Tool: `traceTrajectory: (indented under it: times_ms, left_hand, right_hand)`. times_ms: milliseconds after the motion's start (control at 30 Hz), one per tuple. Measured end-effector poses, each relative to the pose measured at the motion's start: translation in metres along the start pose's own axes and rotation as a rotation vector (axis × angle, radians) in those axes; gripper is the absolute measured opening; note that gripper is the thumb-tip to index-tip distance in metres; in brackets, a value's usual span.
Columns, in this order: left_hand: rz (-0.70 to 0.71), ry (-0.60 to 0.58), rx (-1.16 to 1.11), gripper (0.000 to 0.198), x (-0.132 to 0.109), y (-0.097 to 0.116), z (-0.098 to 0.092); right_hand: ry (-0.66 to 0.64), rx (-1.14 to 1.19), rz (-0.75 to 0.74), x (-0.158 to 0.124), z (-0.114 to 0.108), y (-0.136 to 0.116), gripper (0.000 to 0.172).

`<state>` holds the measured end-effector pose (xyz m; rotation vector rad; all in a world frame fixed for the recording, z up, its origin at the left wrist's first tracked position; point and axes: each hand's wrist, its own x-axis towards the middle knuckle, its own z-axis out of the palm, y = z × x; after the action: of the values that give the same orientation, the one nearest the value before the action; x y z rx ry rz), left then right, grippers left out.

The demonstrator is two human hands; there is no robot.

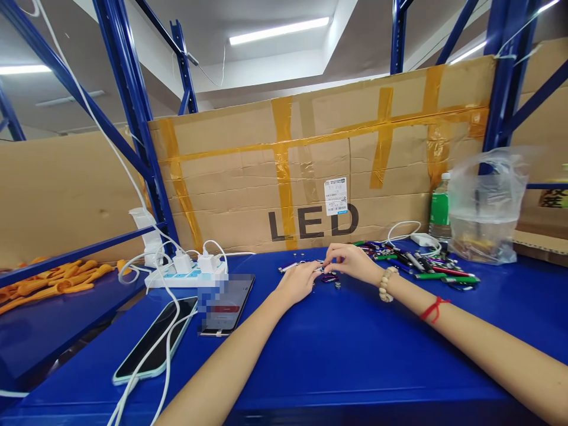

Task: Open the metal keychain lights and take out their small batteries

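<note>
My left hand [298, 282] reaches over the blue table, its fingers closed together at the fingertips. Just right of it, my right hand [350, 262] is bent into a pinch, and its fingertips meet those of the left. A small shiny piece shows between the two hands, too small to name. Beside the left hand lies a silver pen-like stick [288, 267]. Purple bits [329, 278] and a small metal piece [338, 285] rest below the right fingers. A pile of colourful pens [426, 266] spreads to the right of my right hand.
Two phones, one dark [153, 343] and one partly blurred [233, 305], lie at left under white cables. A power strip [189, 278] stands behind them. At the back right are a green-labelled bottle [439, 207], a clear plastic bag [486, 207] and a white adapter [425, 239]. Cardboard [231, 195] closes the back.
</note>
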<state>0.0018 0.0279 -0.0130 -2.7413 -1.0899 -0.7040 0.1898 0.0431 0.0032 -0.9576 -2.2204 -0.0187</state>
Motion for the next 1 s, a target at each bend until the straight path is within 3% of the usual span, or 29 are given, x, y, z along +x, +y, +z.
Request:
traceTrajectory:
  times_ms: [267, 500, 733, 1000]
  left_hand:
    - [0.039, 0.004, 0.018, 0.027, 0.001, -0.005, 0.005]
    - [0.017, 0.031, 0.028, 0.027, -0.001, -0.004, 0.002]
    - [-0.012, 0.050, 0.060, 0.026, 0.001, -0.006, 0.005]
    - [-0.065, 0.028, 0.043, 0.026, 0.002, -0.005, 0.003]
  right_hand:
    - [-0.032, 0.078, 0.020, -0.002, 0.006, 0.003, 0.030]
    - [0.014, 0.221, 0.052, -0.001, 0.012, 0.003, 0.030]
    - [0.011, 0.473, 0.225, -0.003, 0.023, 0.000, 0.034]
    - [0.030, 0.483, 0.329, -0.003, 0.028, 0.001, 0.036]
